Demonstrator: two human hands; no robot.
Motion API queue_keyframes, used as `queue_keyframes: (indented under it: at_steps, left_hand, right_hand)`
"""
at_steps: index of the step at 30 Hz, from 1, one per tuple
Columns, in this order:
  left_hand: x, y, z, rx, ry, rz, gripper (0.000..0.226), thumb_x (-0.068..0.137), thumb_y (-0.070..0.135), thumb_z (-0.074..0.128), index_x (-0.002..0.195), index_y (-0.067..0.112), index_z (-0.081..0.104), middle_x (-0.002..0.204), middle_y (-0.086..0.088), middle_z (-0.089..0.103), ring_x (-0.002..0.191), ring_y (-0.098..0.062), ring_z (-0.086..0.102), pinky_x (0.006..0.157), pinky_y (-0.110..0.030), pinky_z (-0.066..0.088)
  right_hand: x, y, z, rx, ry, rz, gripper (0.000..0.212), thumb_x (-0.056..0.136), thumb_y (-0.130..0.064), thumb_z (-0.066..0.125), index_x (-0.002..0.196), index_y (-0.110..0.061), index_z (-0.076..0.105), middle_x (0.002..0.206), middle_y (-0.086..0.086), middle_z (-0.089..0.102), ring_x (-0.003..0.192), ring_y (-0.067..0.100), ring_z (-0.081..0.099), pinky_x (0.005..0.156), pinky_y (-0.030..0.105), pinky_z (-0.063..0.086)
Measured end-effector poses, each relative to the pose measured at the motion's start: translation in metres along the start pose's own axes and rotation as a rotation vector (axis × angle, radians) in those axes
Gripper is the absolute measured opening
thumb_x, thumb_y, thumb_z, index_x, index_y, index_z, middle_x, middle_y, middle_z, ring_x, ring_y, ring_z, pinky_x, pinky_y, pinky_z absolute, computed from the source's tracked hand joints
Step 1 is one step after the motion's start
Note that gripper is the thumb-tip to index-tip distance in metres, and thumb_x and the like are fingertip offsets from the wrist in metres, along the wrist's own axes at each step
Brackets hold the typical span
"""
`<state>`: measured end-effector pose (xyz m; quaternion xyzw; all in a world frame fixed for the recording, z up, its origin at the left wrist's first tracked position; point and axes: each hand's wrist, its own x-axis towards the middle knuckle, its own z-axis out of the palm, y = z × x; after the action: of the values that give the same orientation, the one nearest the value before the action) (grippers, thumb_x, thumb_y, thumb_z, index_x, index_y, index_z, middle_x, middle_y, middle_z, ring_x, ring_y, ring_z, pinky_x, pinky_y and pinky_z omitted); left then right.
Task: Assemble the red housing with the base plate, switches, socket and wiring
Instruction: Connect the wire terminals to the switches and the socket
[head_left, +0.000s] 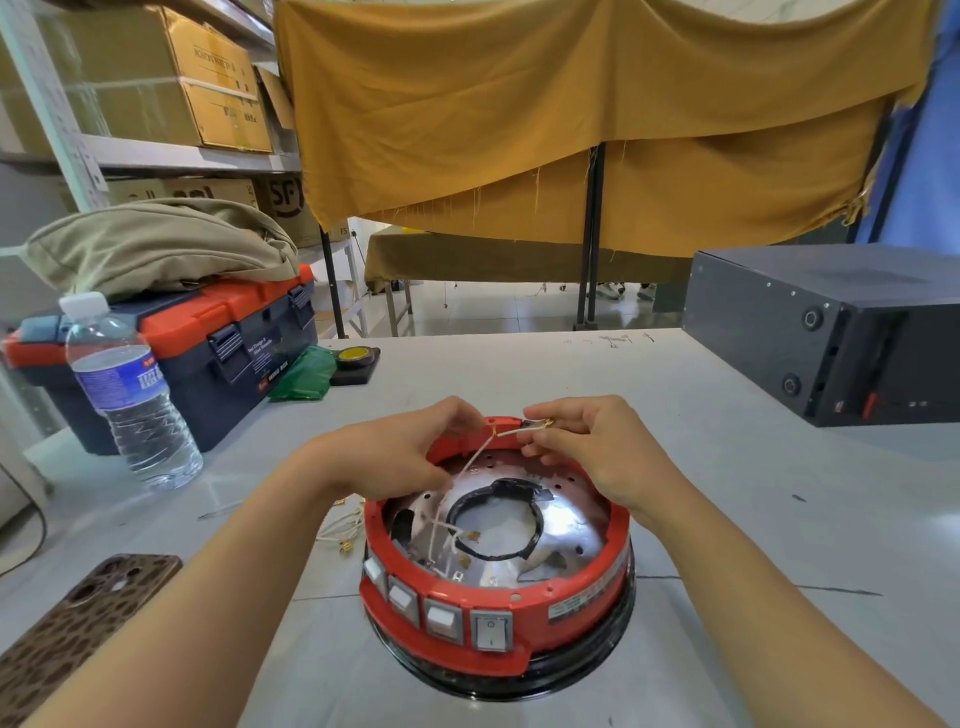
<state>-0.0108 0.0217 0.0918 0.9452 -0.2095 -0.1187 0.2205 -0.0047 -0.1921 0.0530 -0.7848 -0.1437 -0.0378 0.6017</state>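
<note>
Both forearms reach forward from the near edge over the bench (727, 467), flanking the red housing (519, 618) that sits in the middle. At its far rim the left hand (400, 457) curls its fingers around a white wire (470, 462). The right hand (592, 441) pinches the wire's brass-tipped end (540, 425) just beyond.

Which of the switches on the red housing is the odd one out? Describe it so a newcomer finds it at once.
Start at the round red housing in the middle of the grey table. Along its near wall runs a row of four switches; take the rightmost switch. It alone has a grey rocker in a metal-coloured frame, while the three to its left have plain white rockers.
</note>
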Motion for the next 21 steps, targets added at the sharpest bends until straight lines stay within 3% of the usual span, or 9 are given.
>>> queue_keyframes:
  at_steps: [3,8,13,17,21]
  left_hand:
    - [0.007,0.009,0.005,-0.129,0.173,0.073,0.033,0.089,0.024,0.06,0.119,0.033,0.051,0.118,0.017,0.058,0.11,0.002,0.054,0.099,-0.022,0.041]
    - [0.022,0.024,0.022,-0.247,0.448,0.12,0.011,0.083,0.036,0.068,0.088,0.027,0.071,0.08,0.014,0.069,0.073,0.003,0.063,0.064,-0.01,0.049]
    - [0.029,0.024,0.03,-0.372,0.448,0.083,0.008,0.084,0.027,0.068,0.084,0.023,0.074,0.077,0.005,0.072,0.075,-0.01,0.067,0.073,-0.025,0.056]
    - [0.031,0.02,0.032,-0.409,0.415,0.097,0.01,0.085,0.023,0.066,0.088,0.019,0.075,0.082,0.0,0.074,0.08,-0.015,0.069,0.078,-0.028,0.055]
    - [0.032,0.017,0.033,-0.38,0.464,0.104,0.007,0.085,0.021,0.067,0.084,0.02,0.074,0.077,0.003,0.072,0.065,0.001,0.061,0.063,-0.011,0.048]
  right_hand:
    - [-0.001,0.001,0.002,-0.05,0.003,-0.012,0.027,0.087,-0.003,0.062,0.111,-0.011,0.067,0.088,0.003,0.075,0.082,0.01,0.071,0.075,0.016,0.055]
    - [0.0,0.001,0.005,-0.117,0.023,-0.055,0.028,0.087,-0.012,0.065,0.115,-0.013,0.067,0.102,0.003,0.073,0.091,0.006,0.068,0.086,0.02,0.052]
    - [-0.001,-0.001,0.003,-0.184,-0.027,-0.08,0.028,0.091,-0.015,0.059,0.118,-0.016,0.067,0.109,-0.001,0.071,0.099,0.005,0.066,0.092,0.023,0.051]
    - [0.001,0.0,0.0,-0.215,-0.045,-0.078,0.03,0.093,-0.019,0.056,0.122,-0.021,0.063,0.111,-0.007,0.069,0.099,0.0,0.063,0.084,0.008,0.047]
    - [0.006,0.003,-0.006,-0.208,0.037,-0.052,0.024,0.091,-0.019,0.059,0.114,-0.024,0.065,0.106,-0.005,0.071,0.099,0.006,0.063,0.09,0.021,0.048]
